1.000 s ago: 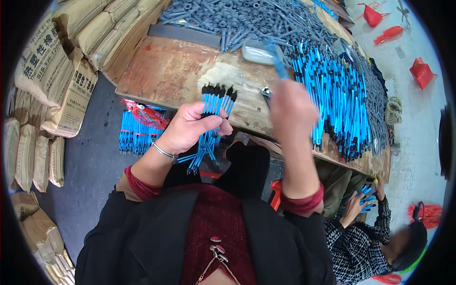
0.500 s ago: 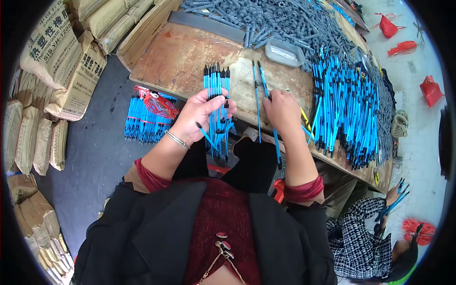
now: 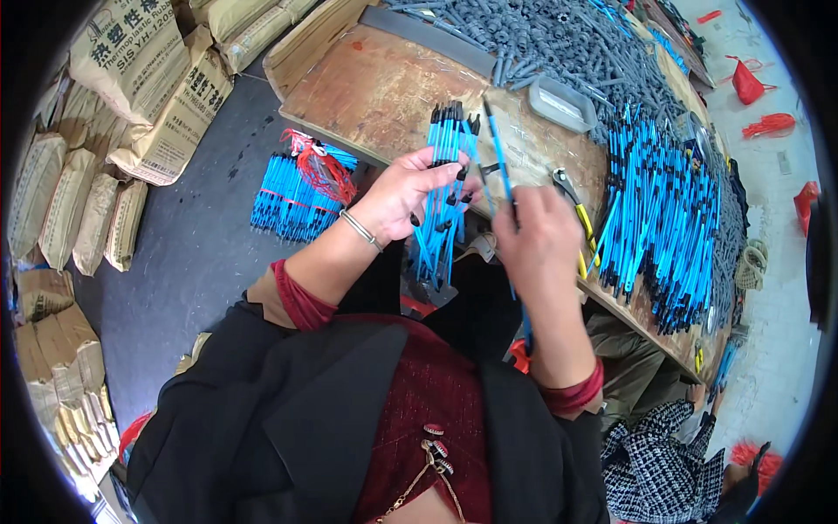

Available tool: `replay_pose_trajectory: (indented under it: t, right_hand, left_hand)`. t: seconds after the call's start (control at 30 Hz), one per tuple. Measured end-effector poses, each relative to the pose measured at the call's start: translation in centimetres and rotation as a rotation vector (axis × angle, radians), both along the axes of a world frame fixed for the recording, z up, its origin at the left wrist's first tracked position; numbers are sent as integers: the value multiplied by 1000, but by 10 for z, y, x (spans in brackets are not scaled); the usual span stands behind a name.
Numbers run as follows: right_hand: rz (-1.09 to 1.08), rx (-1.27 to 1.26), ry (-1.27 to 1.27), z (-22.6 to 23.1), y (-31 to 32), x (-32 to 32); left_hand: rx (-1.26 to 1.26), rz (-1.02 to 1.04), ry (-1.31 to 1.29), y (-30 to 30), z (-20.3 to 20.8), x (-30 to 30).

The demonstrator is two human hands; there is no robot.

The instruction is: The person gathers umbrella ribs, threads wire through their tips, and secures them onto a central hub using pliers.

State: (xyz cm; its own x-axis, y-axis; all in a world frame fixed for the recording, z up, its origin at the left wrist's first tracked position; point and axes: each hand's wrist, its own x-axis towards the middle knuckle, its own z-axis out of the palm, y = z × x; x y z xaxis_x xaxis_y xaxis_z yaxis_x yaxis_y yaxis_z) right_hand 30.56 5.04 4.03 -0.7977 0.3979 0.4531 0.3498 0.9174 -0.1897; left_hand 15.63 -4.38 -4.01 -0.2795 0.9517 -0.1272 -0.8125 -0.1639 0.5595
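Note:
My left hand (image 3: 425,189) is closed around a bundle of slim blue rods with black ends (image 3: 446,140), held upright over the table's near edge. Several of these rods fan out below the fingers at differing slants. To the right, my right hand (image 3: 543,229) is closed on a blue rod (image 3: 498,140), smeared by motion. Its dark upper end points away over the table, and its lower end hangs past my wrist. The right fingertips are partly hidden behind the hand.
A large pile of blue rods (image 3: 659,218) covers the wooden table's (image 3: 384,87) right side. Beside my right hand lie yellow-handled pliers (image 3: 573,199). Farther back are a clear tray (image 3: 560,106) and heaped grey parts (image 3: 559,44). Tied rods (image 3: 292,210) stand left; a co-worker's checked sleeve (image 3: 659,472) shows lower right.
The whole view has shifted, so the table sits farther right. My right hand has drawn nearer the bundle with its rod, and the pliers show more. My left hand keeps its grip.

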Motion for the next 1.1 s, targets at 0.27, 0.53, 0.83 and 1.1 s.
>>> replay_pose_trajectory:
  t: [0.27, 0.53, 0.83, 1.1]
  right_hand:
    - [-62, -33, 223, -46, -23, 11]
    - [-112, -353, 408, -58, -17, 29]
    - [418, -269, 185, -56, -29, 64]
    - [595, -1063, 757, -15, -37, 52]
  left_hand:
    - [20, 43, 28, 6, 23, 26]
    - [-85, -78, 174, 10, 27, 40]
    - [-51, 66, 303, 27, 28, 44]
    - [79, -38, 435, -3, 29, 73]
